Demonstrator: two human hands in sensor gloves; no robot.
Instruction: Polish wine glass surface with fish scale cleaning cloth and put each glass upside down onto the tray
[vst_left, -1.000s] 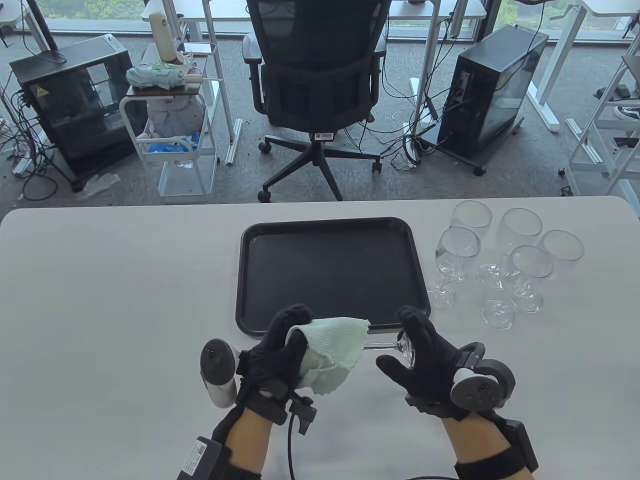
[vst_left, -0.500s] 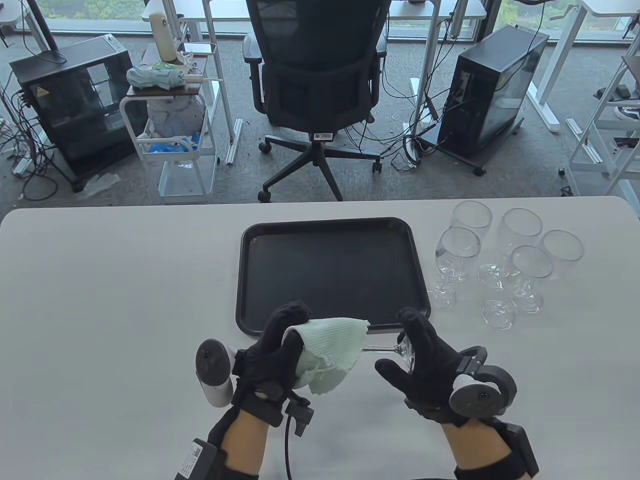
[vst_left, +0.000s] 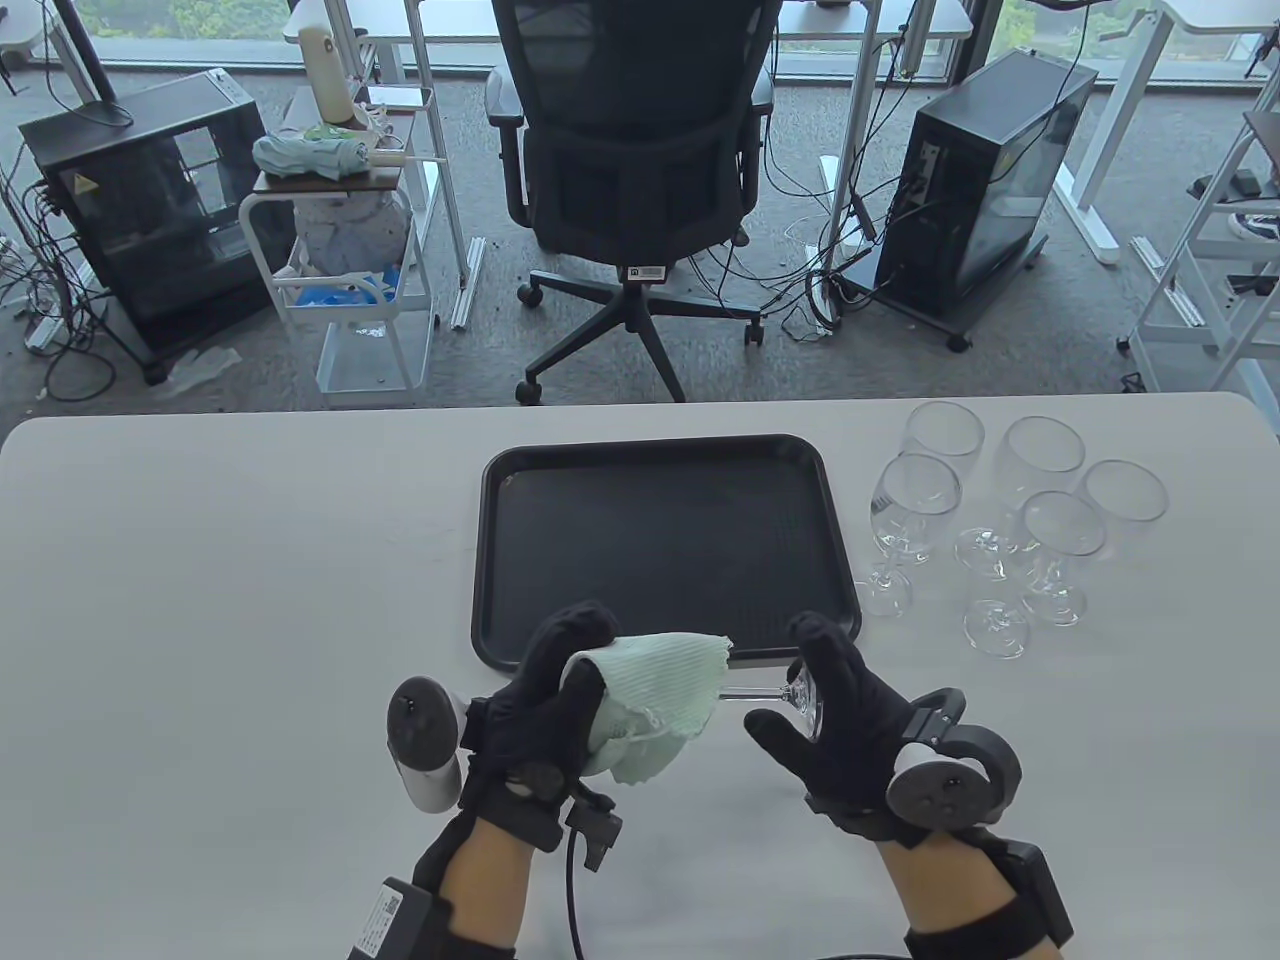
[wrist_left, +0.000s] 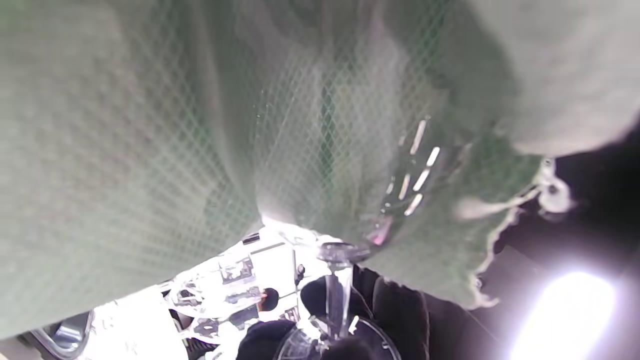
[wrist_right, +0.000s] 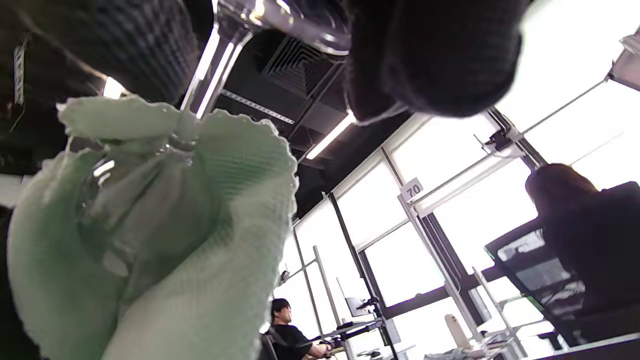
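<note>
A wine glass (vst_left: 770, 692) is held on its side between the two hands, above the white table (vst_left: 200, 600) and just in front of the near edge of the black tray (vst_left: 660, 450). The left hand (vst_left: 545, 720) has its fingers curled round the bowl of the glass through a pale green cleaning cloth (vst_left: 655, 700); the cloth covers the bowl almost entirely, so that only the stem and foot stay exposed in the table view. In the left wrist view the cloth (wrist_left: 200, 125) fills most of the picture, with the bowl's curve and reflections showing through its mesh and the stem (wrist_left: 337, 295) running away from it toward the other glove. The right hand (vst_left: 850, 710) grips the foot of the glass, the thumb on one side and the fingers on the other, with the stem pointing left toward the cloth. In the right wrist view the stem (wrist_right: 210, 75) runs from the gloved fingertips (wrist_right: 430, 55) down into the cloth (wrist_right: 200, 260), which is bunched round the bowl. The tray bottom is bare. Five further glasses (vst_left: 1010, 520) stand upright in a close group on the table, just right of the tray and well apart from both hands.
</note>
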